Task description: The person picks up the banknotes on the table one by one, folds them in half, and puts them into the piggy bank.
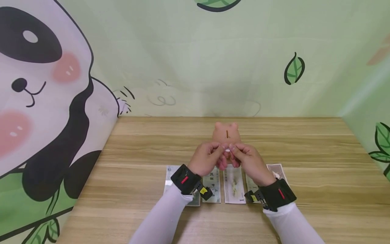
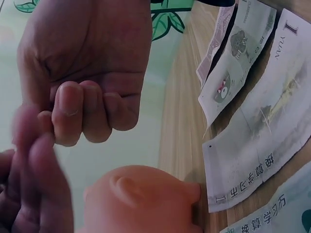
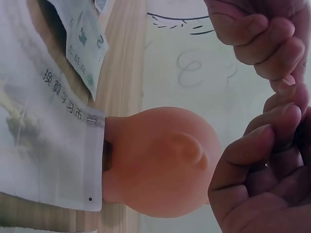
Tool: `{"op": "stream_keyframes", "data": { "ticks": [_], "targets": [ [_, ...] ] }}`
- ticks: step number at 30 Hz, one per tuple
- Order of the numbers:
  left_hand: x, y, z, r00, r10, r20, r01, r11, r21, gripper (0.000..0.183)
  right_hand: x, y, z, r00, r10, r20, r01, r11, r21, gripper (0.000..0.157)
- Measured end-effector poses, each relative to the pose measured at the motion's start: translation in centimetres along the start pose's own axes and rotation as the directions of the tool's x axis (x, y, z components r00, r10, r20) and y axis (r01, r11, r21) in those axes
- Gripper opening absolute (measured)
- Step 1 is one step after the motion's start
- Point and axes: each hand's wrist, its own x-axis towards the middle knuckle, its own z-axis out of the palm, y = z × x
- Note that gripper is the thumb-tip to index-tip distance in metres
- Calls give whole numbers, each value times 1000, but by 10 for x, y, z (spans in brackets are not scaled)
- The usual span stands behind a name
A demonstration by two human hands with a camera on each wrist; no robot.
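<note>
Both hands meet in front of the piggy bank [image 1: 225, 137], a peach-coloured pig with a dark slot on top. My left hand [image 1: 206, 158] and right hand [image 1: 250, 160] pinch a small white thing [image 1: 228, 150] between thumbs and fingertips; its kind is too small to tell. The other fingers curl inward. In the left wrist view the pig's rounded rear [image 2: 141, 199] with a curly tail sits below the hands. Under the wrists, a play banknote [image 1: 234, 186] marked 1 lies flat in a row with several others, partly hidden by the arms.
A greenish banknote [image 1: 214, 179] and a bluish one [image 1: 169, 175] lie left of the middle, a pinkish one [image 1: 276, 169] at the right. The wooden table [image 1: 320, 162] meets a green printed backdrop [image 1: 243, 67] behind the pig. A panda picture [image 1: 82, 101] covers the left side.
</note>
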Motion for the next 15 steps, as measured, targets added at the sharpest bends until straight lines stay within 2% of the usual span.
{"op": "stream_keyframes", "data": {
  "ticks": [5,10,15],
  "targets": [
    [-2,2,2,999,41,-30,-39,998,58,36,0,-1,0,1000,15,21,-15,1000,0,36],
    [-2,0,2,998,43,-45,-40,997,67,36,0,-1,0,998,50,31,-49,998,-38,36],
    [-1,0,2,999,33,-31,-31,997,64,36,-1,0,1,1000,16,16,-16,999,-31,36]
  ]
}}
